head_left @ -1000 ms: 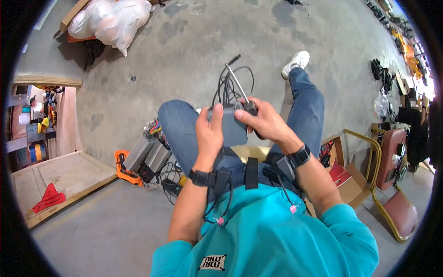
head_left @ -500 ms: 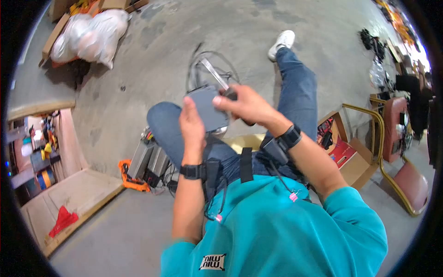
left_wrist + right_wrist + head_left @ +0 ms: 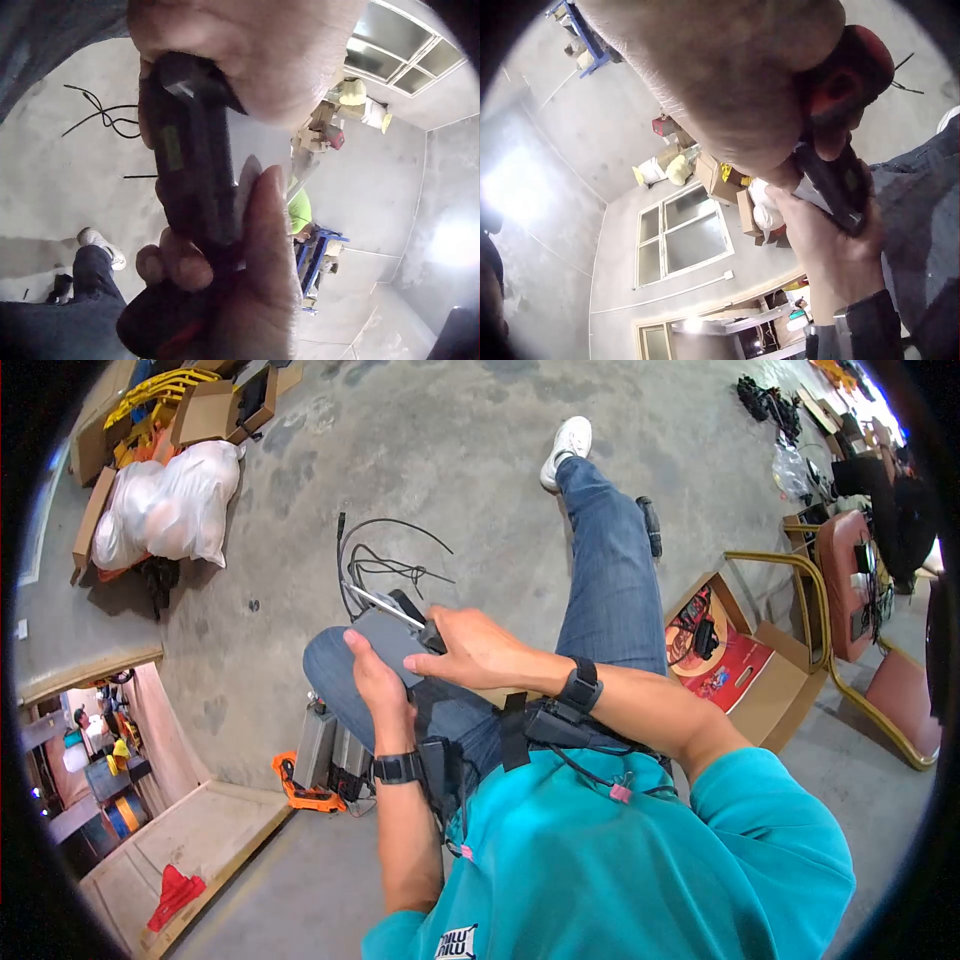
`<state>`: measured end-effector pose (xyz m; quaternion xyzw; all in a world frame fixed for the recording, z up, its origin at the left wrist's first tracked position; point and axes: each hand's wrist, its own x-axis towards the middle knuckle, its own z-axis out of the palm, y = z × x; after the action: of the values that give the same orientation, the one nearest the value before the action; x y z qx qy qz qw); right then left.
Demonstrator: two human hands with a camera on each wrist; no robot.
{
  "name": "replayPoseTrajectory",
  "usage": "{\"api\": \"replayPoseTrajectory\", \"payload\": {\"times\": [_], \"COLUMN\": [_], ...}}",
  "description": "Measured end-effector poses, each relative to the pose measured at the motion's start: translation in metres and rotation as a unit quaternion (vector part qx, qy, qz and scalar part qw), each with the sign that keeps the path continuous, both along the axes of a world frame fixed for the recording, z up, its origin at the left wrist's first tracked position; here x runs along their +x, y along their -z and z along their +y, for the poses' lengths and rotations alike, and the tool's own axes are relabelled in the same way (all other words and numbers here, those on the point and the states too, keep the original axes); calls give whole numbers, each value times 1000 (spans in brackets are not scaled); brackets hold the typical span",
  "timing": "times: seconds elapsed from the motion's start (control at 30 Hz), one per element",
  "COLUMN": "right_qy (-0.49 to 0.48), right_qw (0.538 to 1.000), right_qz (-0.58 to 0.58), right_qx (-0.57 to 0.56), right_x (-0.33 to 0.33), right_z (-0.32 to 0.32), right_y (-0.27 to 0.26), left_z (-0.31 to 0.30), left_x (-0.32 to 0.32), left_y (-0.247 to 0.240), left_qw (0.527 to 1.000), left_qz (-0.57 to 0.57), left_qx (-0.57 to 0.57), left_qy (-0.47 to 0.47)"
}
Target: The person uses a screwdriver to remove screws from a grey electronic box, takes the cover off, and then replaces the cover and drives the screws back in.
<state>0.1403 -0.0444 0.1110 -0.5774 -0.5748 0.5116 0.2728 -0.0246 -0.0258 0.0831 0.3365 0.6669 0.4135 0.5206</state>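
A flat grey device (image 3: 380, 632) with a dark edge lies between both hands above the left knee. My left hand (image 3: 382, 685) grips its near side, thumb along the face; in the left wrist view its dark side (image 3: 196, 161) shows between the hands. The right hand (image 3: 480, 650) holds a screwdriver (image 3: 385, 606) by its handle, the metal shaft slanting up-left across the device, and its thumb reaches the device's face. In the right wrist view the handle (image 3: 851, 71) looks red and black. Whether the screwdriver's tip touches anything, I cannot tell.
Black cable (image 3: 400, 568) lies on the floor beyond the device. Metal boxes and an orange part (image 3: 300, 790) stand beside the left knee. At right are an open carton (image 3: 785, 695) and a chair (image 3: 900, 695); white bags (image 3: 185, 505) sit upper left.
Both hands and the device have moved left and lower in the head view, towards the left knee. The screwdriver's shaft has swung flatter, pointing further left. The whole view has turned.
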Motion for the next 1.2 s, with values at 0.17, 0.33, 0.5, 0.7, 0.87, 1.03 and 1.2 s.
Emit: {"api": "replayPoseTrajectory", "payload": {"times": [0.17, 0.33, 0.5, 0.7, 0.87, 1.03, 1.2], "right_qy": [3, 8, -13, 50, 52, 46, 77], "right_qw": [999, 996, 1000, 999, 999, 995, 979], "right_qz": [18, 66, 18, -6, -10, 26, 98], "right_qx": [-37, -62, 10, -18, 9, -81, -162], "right_x": [4, 17, 11, 11, 10, 16, 29], "right_z": [8, 3, 0, 15, 29, 36, 39], "right_y": [35, 36, 17, 3, 14, 14, 22], "left_z": [0, 13, 14, 10, 12, 18, 11], "left_x": [7, 1, 9, 14, 11, 17, -7], "left_y": [8, -11, 7, 12, 20, 6, 6], "left_qw": [997, 970, 990, 999, 996, 993, 950], "left_qz": [-44, -229, -99, 29, 44, -71, -247], "left_qx": [-43, -75, -91, -37, 40, -78, -110], "left_qy": [43, 30, -48, 10, 63, 61, 155]}}
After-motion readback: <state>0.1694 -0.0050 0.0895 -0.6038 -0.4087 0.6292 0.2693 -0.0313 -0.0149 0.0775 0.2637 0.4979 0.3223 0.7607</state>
